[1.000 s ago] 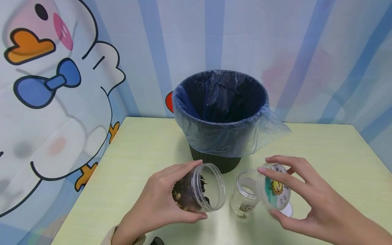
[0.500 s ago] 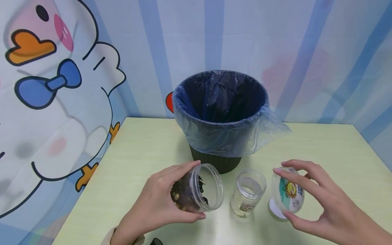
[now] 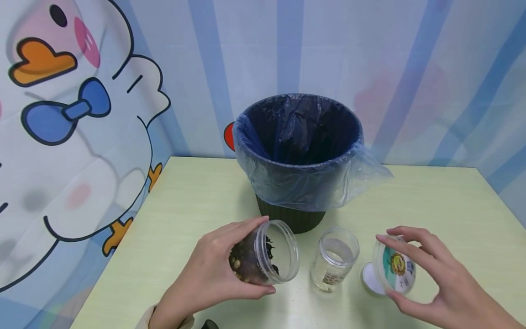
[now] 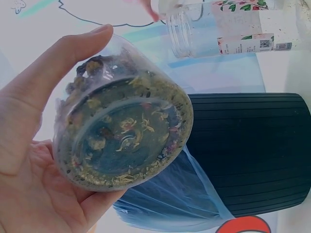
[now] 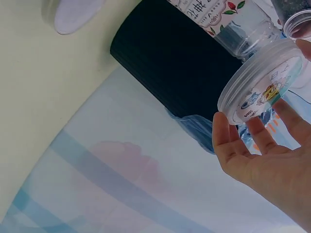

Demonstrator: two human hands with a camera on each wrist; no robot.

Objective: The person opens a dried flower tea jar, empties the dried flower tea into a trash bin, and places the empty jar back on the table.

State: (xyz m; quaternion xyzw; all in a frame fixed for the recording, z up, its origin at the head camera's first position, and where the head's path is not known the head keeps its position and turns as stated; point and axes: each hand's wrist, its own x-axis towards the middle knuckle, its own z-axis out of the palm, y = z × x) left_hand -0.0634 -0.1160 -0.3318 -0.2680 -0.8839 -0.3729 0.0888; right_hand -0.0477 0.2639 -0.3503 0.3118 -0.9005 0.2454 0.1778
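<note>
My left hand (image 3: pixel 222 265) grips a clear plastic jar (image 3: pixel 283 251), tilted with its uncovered mouth to the right. Dark dried bits and small pale pieces lie inside; the left wrist view shows them through the jar's base (image 4: pixel 126 136). My right hand (image 3: pixel 439 278) pinches a round clear-rimmed lid (image 3: pixel 398 267) by its edge, its printed label facing up and to the right. Between the hands a second, uncovered clear jar (image 3: pixel 334 260) stands upright on the table, with a printed label and a little pale residue at its bottom. Beside it lies a white round lid (image 3: pixel 371 278), partly behind the held lid.
Behind the jars stands a black ribbed bin (image 3: pixel 289 217) lined with a blue plastic bag (image 3: pixel 304 183), which hangs over the rim. The pale yellow table (image 3: pixel 197 192) meets a patterned cloth backdrop (image 3: pixel 255 55). A small dark object (image 3: pixel 210 324) shows at the bottom edge.
My right hand has moved right and slightly down with the lid, away from the jars, uncovering the standing jar and the white lid. The left hand and its jar have stayed nearly still.
</note>
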